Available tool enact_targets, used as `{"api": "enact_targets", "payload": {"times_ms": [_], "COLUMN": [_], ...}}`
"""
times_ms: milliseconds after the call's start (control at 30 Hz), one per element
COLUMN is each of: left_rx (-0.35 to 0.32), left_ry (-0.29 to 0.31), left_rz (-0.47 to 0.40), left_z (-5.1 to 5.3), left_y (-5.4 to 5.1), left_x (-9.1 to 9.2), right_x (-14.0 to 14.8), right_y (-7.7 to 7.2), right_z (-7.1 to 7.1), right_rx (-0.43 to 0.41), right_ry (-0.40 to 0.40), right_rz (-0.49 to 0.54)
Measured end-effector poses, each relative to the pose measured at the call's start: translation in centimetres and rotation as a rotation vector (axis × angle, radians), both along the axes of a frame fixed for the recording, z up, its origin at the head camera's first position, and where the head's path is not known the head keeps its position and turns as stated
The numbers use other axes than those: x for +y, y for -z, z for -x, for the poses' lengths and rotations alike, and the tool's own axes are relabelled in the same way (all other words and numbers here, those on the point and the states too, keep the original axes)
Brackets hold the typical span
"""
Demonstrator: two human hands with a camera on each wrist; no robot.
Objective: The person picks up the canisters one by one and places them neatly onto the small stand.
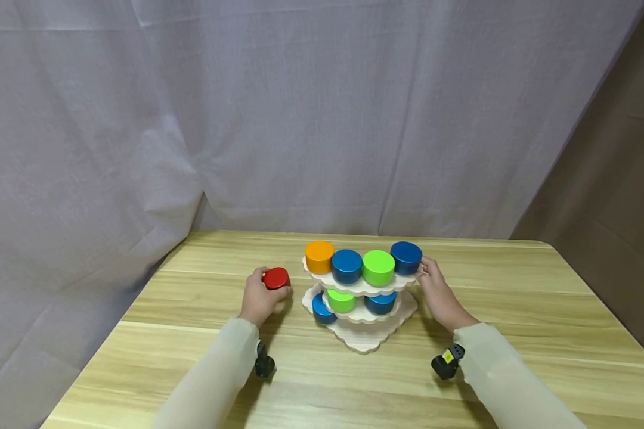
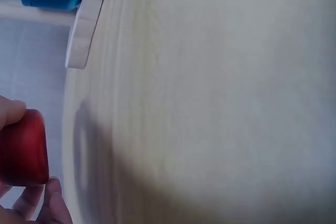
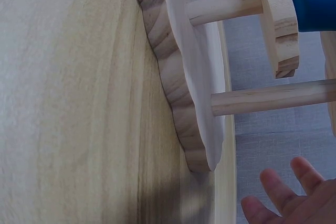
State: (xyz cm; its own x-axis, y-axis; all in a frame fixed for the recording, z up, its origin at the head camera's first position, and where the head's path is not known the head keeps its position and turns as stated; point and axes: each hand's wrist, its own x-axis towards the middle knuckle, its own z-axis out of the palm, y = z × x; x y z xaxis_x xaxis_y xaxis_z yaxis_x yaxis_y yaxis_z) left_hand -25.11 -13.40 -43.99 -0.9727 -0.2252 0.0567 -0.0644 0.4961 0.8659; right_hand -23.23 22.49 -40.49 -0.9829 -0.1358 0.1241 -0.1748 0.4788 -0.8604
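Observation:
My left hand [image 1: 259, 301] pinches a red cylinder [image 1: 276, 278] between thumb and fingers, left of a wooden tiered stand [image 1: 361, 338]. In the left wrist view the red cylinder [image 2: 23, 150] is above the table, with a shadow beyond it. On the top tier sit an orange cylinder [image 1: 319, 257], a blue cylinder [image 1: 346, 266], a green cylinder [image 1: 378, 268] and a darker blue cylinder [image 1: 406, 258]. My right hand [image 1: 441, 297] is at that tier's right edge, beside the darker blue cylinder; whether it touches is unclear. Its fingers [image 3: 281, 190] look extended in the right wrist view.
Lower tiers carry a green cylinder [image 1: 341, 301] and blue cylinders [image 1: 380, 303], one low at the left [image 1: 323, 310]. Wooden posts [image 3: 273, 97] separate the tiers. The stand is on a wood-grain table [image 1: 193, 351]. A grey curtain [image 1: 300, 119] hangs behind.

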Motion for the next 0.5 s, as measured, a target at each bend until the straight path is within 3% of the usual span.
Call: {"api": "enact_targets", "payload": {"times_ms": [267, 500], "left_rx": [0.064, 0.045], "left_ry": [0.032, 0.080], "left_rz": [0.023, -0.008], "left_z": [-1.3, -2.8], "left_y": [-0.9, -1.8], "left_x": [-0.3, 0.5], "right_x": [0.0, -0.1], "right_y": [0.1, 0.0], "right_z": [0.0, 0.0], "right_rx": [0.003, 0.012], "right_ry": [-0.003, -0.007], "right_rz": [0.009, 0.021]}}
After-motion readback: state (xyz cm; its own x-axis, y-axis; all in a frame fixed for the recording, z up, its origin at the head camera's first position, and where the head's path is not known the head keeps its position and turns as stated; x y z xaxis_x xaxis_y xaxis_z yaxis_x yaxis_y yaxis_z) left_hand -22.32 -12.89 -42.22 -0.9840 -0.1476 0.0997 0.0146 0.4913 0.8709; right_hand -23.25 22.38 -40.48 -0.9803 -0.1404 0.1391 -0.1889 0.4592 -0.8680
